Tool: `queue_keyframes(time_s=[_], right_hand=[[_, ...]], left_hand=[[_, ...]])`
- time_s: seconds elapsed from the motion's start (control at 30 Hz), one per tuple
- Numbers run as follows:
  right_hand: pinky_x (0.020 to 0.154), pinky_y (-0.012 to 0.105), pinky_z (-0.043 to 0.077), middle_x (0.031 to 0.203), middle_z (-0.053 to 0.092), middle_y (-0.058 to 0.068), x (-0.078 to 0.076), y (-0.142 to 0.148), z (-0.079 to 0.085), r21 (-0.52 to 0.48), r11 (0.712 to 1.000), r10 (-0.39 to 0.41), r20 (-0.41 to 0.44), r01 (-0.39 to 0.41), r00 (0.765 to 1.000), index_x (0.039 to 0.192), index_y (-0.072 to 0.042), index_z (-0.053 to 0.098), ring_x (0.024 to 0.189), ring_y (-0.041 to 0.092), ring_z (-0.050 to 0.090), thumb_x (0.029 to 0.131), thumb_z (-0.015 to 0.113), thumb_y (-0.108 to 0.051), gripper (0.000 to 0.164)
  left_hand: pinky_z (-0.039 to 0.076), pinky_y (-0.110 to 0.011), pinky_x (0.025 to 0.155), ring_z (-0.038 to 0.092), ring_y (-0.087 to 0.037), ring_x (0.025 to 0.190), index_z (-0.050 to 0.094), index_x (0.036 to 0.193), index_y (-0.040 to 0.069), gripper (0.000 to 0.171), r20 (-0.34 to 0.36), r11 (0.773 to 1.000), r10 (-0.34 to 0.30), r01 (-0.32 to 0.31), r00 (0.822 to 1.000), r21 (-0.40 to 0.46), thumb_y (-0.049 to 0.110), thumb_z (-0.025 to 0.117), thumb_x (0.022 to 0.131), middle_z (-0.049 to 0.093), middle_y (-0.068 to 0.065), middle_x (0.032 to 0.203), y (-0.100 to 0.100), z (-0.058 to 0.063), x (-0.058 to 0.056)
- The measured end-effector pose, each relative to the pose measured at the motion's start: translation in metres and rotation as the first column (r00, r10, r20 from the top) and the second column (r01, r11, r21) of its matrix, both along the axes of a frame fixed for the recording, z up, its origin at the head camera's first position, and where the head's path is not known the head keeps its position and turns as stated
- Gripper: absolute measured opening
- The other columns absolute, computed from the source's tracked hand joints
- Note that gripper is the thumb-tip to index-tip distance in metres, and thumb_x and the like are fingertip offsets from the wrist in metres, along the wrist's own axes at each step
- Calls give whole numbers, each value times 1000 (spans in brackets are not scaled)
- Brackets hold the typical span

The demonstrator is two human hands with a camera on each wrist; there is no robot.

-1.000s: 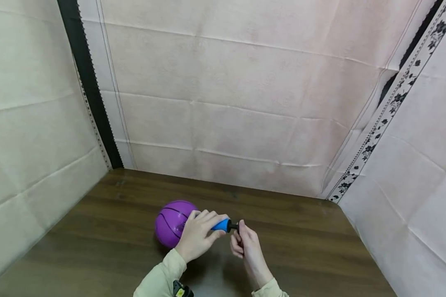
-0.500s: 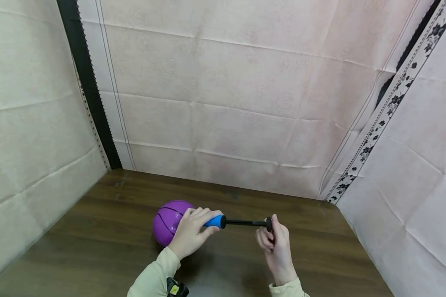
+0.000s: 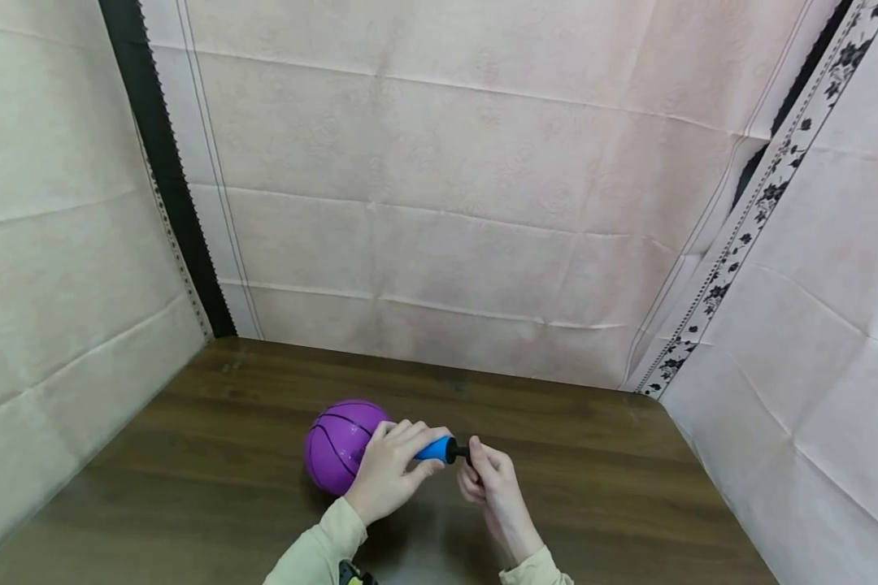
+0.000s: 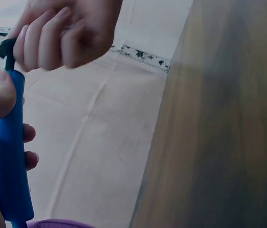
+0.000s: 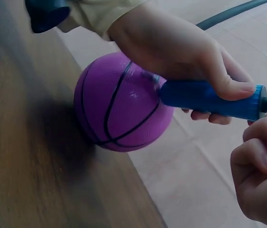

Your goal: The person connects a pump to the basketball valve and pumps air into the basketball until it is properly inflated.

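Note:
A purple ball [image 3: 341, 443] with black seam lines rests on the brown wooden table [image 3: 212, 487]. My left hand [image 3: 395, 467] grips the blue barrel of a hand pump [image 5: 209, 99], thumb along its side. The pump's inner end meets the ball, as the right wrist view shows. My right hand [image 3: 499, 496] holds the black handle [image 4: 6, 48] at the pump's other end, its fingers curled. Only a short piece of the black rod shows between barrel and handle. In the left wrist view the ball is a purple sliver at the bottom edge.
Pale creased cloth [image 3: 439, 203] hangs behind the table and on both sides. A floral border strip [image 3: 746, 236] runs down the right corner, and a dark strip [image 3: 168, 162] down the left. A dark device sits on the left wrist.
Half a second ago my right hand had drawn the handle far out to the right, with the long black rod showing. Now the handle is back near the barrel.

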State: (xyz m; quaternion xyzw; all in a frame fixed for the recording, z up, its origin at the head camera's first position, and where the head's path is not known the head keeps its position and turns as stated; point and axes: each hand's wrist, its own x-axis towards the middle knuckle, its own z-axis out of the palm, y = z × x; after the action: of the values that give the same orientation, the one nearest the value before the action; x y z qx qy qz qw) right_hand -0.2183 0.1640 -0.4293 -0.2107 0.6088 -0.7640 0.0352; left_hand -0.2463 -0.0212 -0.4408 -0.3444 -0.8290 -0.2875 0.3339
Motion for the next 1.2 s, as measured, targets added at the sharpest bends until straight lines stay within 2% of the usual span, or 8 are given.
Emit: queue_keyframes(time_s=[0.13, 0.23, 0.37, 0.57, 0.8, 0.93, 1.07, 1.2], right_hand=[[44, 27, 14, 49, 32, -12, 0, -1, 1, 106, 994, -16, 57, 10, 998, 68, 3, 28, 43, 2, 27, 107, 34, -27, 50], [44, 29, 13, 50, 31, -11, 2, 3, 7, 88, 996, 16, 34, -19, 999, 66, 3, 28, 43, 8, 23, 107, 35, -27, 51], [42, 30, 10, 47, 23, -5, 5, 17, 18, -103, 992, 60, -129, -74, 990, 61, -5, 24, 42, 16, 13, 108, 26, -22, 50], [40, 24, 13, 46, 17, 3, 4, 30, 26, -237, 944, 138, -350, -230, 926, 60, -9, 23, 38, 17, 12, 108, 12, -11, 49], [40, 25, 13, 48, 27, -9, -2, 11, 5, -66, 991, 107, -121, -116, 987, 64, -2, 22, 41, 12, 18, 108, 25, -25, 50], [42, 22, 19, 52, 35, -13, -2, 4, -5, 52, 994, 100, -4, -100, 995, 68, 2, 26, 45, 2, 29, 108, 26, -27, 50], [43, 29, 14, 53, 35, -11, 1, 4, -1, 103, 991, 79, 8, -79, 997, 68, 5, 29, 46, 2, 30, 108, 31, -26, 50], [43, 34, 11, 50, 30, -8, 4, 10, 10, 63, 995, 76, -70, -71, 995, 64, 1, 30, 44, 10, 22, 107, 33, -20, 48]], left_hand=[[40, -36, 85, 56, -4, 87, 63, 118, 28, 32, -1, 1000, -18, 18, 1000, -5, 44, 59, 91, 67, 13, 99, -7, 1, -2], [40, -36, 86, 56, -4, 87, 62, 120, 29, 32, 16, 999, -44, 43, 999, 3, 39, 64, 90, 67, 13, 100, -12, 2, -4], [41, -36, 86, 57, -4, 88, 62, 122, 27, 33, 16, 999, -30, 29, 999, 31, 42, 59, 92, 68, 13, 101, -18, 3, -7], [42, -39, 86, 57, -5, 88, 64, 121, 24, 37, 2, 999, 4, -4, 1000, 39, 46, 52, 95, 68, 12, 100, -23, 4, -9], [41, -39, 86, 58, -6, 90, 63, 120, 29, 33, 2, 999, 20, -20, 1000, -28, 43, 60, 91, 67, 12, 101, -15, 3, -5], [41, -38, 86, 58, -7, 91, 62, 118, 31, 32, 2, 997, 1, -1, 1000, -76, 42, 65, 88, 67, 13, 101, -12, 4, -3], [41, -37, 88, 58, -6, 94, 63, 118, 31, 33, 53, 997, -46, 49, 998, -58, 41, 66, 87, 67, 13, 103, -12, 6, -2], [40, -38, 90, 57, -5, 95, 61, 122, 32, 34, 132, 994, -100, 104, 986, -24, 39, 65, 89, 66, 13, 106, -17, 10, -3]])
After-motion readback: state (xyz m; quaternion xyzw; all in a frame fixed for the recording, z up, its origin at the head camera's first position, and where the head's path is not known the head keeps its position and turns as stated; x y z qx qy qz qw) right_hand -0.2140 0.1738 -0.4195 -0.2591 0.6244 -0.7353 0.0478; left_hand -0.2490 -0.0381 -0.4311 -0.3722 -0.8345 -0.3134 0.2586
